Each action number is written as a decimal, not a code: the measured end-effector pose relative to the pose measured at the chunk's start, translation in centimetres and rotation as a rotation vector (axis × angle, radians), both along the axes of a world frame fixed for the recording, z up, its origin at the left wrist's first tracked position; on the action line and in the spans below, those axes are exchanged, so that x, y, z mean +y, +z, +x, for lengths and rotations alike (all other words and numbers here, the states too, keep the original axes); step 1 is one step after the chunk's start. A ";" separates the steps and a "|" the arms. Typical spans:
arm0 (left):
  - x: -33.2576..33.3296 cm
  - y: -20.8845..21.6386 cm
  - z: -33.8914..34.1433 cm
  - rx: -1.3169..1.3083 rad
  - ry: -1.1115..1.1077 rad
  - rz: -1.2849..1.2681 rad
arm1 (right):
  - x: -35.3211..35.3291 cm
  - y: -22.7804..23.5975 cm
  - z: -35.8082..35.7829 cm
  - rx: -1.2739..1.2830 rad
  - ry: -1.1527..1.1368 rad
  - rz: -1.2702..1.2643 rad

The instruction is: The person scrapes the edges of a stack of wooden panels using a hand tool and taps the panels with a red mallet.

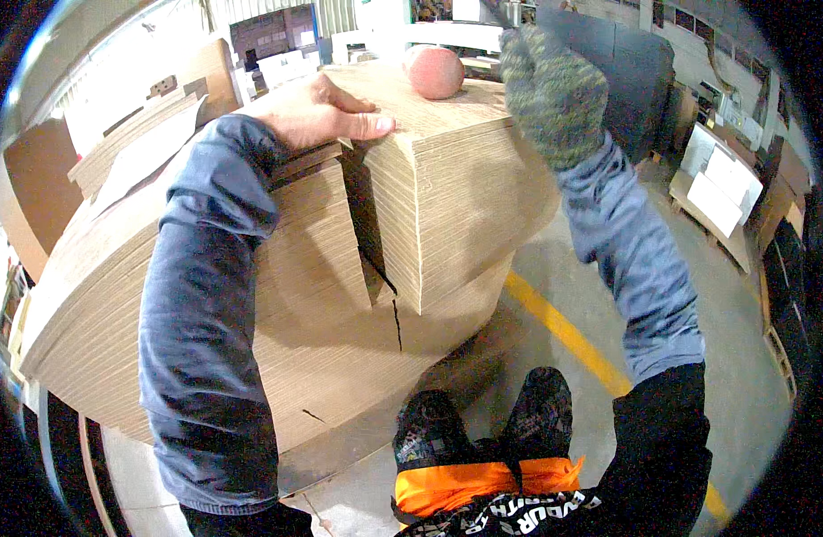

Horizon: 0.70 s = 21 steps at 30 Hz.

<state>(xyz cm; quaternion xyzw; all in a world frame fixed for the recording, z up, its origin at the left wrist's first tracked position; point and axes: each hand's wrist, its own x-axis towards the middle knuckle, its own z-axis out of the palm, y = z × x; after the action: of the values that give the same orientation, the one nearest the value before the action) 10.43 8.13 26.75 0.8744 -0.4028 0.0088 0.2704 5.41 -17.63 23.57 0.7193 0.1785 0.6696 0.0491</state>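
A tall stack of brown board sheets [470,201] stands before me, with a dark vertical gap between two piles in its upper part. My left hand [317,116], bare, rests on the top edge of the left pile [308,224], thumb stretched out toward the gap and apart from the fingers. In a grey-green knitted glove, my right hand [555,98] is raised past the right pile's far corner, its fingers closed. A thin dark thing shows blurred above that hand; I cannot make out what it is. A dusty red rounded object [433,72] sits on the right pile's top.
More brown boards [152,134] lean and lie at the left. A yellow floor line [568,331] runs along the stack's right side, near my shoes [537,416]. White sheets [720,188] lie on a low stand at the right. A large dark grey shape [640,80] stands behind.
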 end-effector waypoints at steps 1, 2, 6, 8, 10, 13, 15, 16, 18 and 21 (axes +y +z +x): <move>-0.4 -0.2 0.7 -0.047 -0.001 0.044 | -0.8 0.0 -0.1 -0.061 -0.075 -0.036; 0.2 0.0 1.2 -0.114 0.026 0.088 | -1.0 -0.2 -0.7 -0.201 -0.196 -0.279; 0.0 -0.2 0.8 -0.259 0.105 0.114 | -1.2 -4.0 0.0 -0.084 0.075 -0.136; -0.2 -0.7 0.2 -0.368 0.108 0.098 | -1.4 -4.9 1.0 0.020 0.247 0.048; -0.8 -0.5 -0.8 -0.351 0.164 0.171 | -1.3 -6.1 1.8 0.105 0.297 0.195; -1.1 0.1 -2.2 -0.408 0.199 0.195 | -1.3 -6.0 2.3 -0.027 0.261 0.164; -0.4 -0.1 -1.7 -0.398 0.178 0.183 | -0.2 -6.5 2.1 -0.041 0.312 0.210; -0.1 0.2 -1.7 -0.369 0.185 0.179 | 0.3 -6.3 2.2 -0.066 0.307 0.220; -0.4 0.5 -2.0 -0.349 0.196 0.223 | 0.2 -6.5 2.1 -0.061 0.288 0.237; -0.8 0.2 -2.0 -0.394 0.207 0.203 | -0.2 -6.9 2.4 -0.051 0.292 0.263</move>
<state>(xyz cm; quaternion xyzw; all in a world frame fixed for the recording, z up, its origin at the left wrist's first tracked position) 8.41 7.28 26.97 0.9151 -0.3549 0.1661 0.0952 7.83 -17.83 16.62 0.6688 0.1907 0.7051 -0.1385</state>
